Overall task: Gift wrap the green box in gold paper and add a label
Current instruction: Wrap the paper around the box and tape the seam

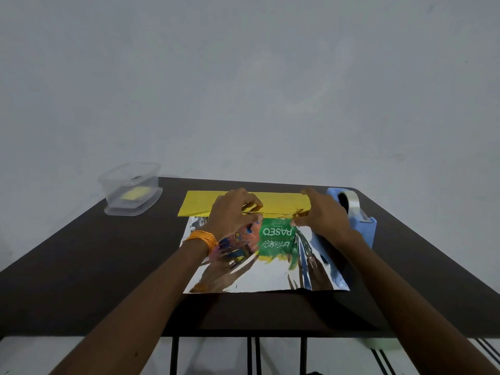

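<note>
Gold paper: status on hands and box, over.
Left hand and right hand both pinch gold paper at its far fold. Green box lies on the sheet, top uncovered. Tape dispenser close beside right hand.

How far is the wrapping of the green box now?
Done: green box sits on the gold paper, silver side up. In hand: left hand and right hand pinch its far flap. Left: near flap lies flat; no tape or label on.
</note>
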The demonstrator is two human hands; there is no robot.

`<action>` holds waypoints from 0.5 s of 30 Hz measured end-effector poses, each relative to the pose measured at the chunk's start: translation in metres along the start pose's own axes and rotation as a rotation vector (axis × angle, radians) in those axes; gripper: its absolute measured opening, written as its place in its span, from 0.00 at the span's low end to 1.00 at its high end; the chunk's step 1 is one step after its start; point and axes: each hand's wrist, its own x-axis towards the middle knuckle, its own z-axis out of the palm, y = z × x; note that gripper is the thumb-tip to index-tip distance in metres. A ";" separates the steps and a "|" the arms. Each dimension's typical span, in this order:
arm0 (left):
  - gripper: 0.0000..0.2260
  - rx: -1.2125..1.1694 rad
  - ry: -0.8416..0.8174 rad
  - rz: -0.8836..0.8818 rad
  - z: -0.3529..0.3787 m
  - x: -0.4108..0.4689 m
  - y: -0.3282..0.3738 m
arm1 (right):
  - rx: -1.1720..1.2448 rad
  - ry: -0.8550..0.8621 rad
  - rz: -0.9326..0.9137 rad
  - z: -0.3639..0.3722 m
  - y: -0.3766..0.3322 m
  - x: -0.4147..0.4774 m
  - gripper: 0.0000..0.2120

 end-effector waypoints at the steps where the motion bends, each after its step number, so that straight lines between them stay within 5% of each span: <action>1: 0.14 0.005 0.001 0.002 0.000 0.000 0.000 | -0.038 -0.004 0.004 -0.001 0.000 0.000 0.41; 15: 0.13 0.054 -0.028 0.011 -0.001 0.001 0.000 | -0.103 0.031 -0.029 -0.002 -0.002 -0.010 0.41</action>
